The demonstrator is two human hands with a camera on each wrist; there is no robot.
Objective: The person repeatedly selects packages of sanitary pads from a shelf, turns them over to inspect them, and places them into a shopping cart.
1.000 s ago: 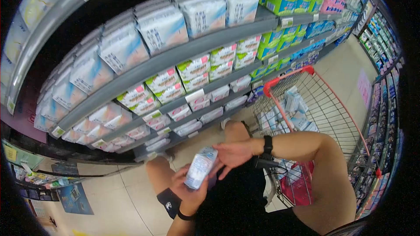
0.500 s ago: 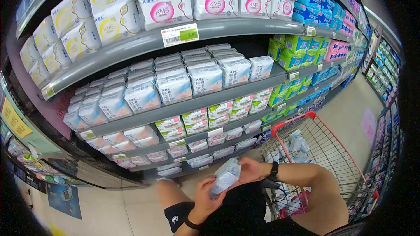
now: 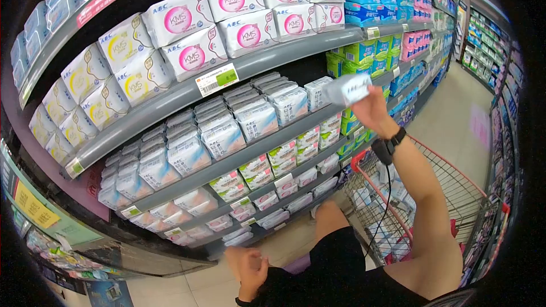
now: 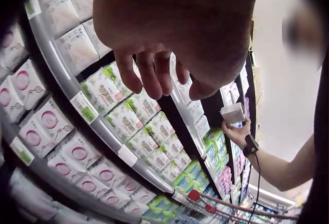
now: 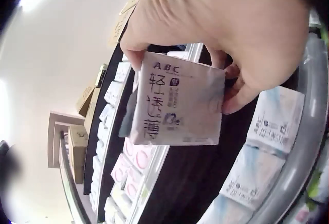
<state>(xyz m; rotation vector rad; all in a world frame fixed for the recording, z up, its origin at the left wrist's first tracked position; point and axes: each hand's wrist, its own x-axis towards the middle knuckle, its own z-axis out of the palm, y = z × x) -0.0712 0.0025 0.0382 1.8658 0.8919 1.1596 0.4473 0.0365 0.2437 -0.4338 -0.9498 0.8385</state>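
Note:
My right hand (image 3: 372, 115) is raised at the front of the middle shelf, gripping a small white pack of ABC sanitary pads (image 3: 348, 90). In the right wrist view, the thumb and fingers pinch the pack (image 5: 177, 103) by its sides, its printed face toward the camera. Rows of similar white and blue packs (image 3: 256, 119) stand on that shelf, just left of the held pack. Low by my leg, my left hand (image 3: 250, 270) holds nothing, its fingers loosely bent. The left wrist view shows the left hand (image 4: 175, 23) with fingers hanging down.
A wire shopping cart (image 3: 455, 179) with a red handle and several packs inside stands at my right. Above, a shelf (image 3: 284, 51) bears larger pink-printed packs (image 3: 248, 34). Green-and-white packs (image 3: 281, 159) line the shelf below. The aisle floor (image 3: 449, 105) runs off at the right.
Both hands held the pack near my lap; the left has let go and stays low. The right hand has lifted the pack up to the shelf. The head view has shifted.

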